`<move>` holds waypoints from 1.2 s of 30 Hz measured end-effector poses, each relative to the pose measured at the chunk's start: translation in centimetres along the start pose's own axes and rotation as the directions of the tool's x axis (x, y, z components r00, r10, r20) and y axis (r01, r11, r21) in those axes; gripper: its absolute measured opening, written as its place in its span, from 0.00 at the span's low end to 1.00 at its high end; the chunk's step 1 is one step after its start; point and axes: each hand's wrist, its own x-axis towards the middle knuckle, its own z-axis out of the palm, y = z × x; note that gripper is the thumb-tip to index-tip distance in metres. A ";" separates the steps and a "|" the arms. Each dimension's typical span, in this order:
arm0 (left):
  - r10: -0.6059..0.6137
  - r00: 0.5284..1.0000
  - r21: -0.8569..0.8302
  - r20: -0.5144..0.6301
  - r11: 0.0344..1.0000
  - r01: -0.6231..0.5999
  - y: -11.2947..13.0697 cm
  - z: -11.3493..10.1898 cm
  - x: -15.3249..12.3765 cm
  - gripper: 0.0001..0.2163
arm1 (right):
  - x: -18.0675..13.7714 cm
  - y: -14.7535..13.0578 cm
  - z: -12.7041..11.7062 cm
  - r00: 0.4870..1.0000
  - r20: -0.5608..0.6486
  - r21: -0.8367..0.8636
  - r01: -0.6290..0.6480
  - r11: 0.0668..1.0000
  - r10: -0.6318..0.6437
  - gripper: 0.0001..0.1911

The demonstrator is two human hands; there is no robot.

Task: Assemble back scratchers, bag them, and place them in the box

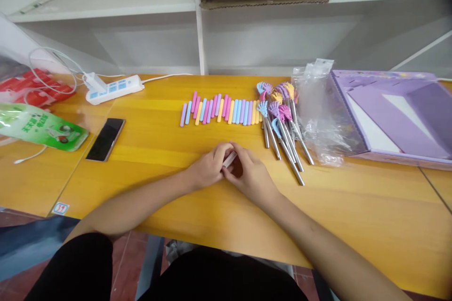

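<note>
Pale narrow piece (230, 159), partly hidden, sits between the left hand (208, 169) and the right hand (254, 179), just above the near part of the wooden desk (169, 216). The fingers of both hands are curled inward and closed on it, their tips meeting or nearly so; how each finger presses cannot be told. Beyond the hands, pink, blue, purple and yellow sticks (219, 110) lie side by side in an uneven row. At its right end is a pile of metal rods with coloured hand-shaped heads (284, 130), then clear plastic bags (319, 117) against an open purple box (406, 155). A dark-screened phone (106, 139) lies well to the left.
</note>
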 end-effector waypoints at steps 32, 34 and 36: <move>-0.211 0.975 -0.353 0.076 0.909 0.224 0.9 -2.3 1.7 0.09 | -0.3 0.9 -2.1 1.000 0.000 0.290 0.015 0.957 -0.016 0.49; -0.285 0.951 -0.433 0.119 0.847 0.308 0.8 -2.5 1.9 0.13 | -0.3 0.7 -2.2 0.999 -0.021 0.361 0.031 0.932 -0.025 0.49; -0.325 0.920 -0.548 0.218 0.740 0.391 0.7 -2.6 2.1 0.19 | -0.3 0.4 -2.5 0.998 -0.065 0.384 0.046 0.922 -0.023 0.43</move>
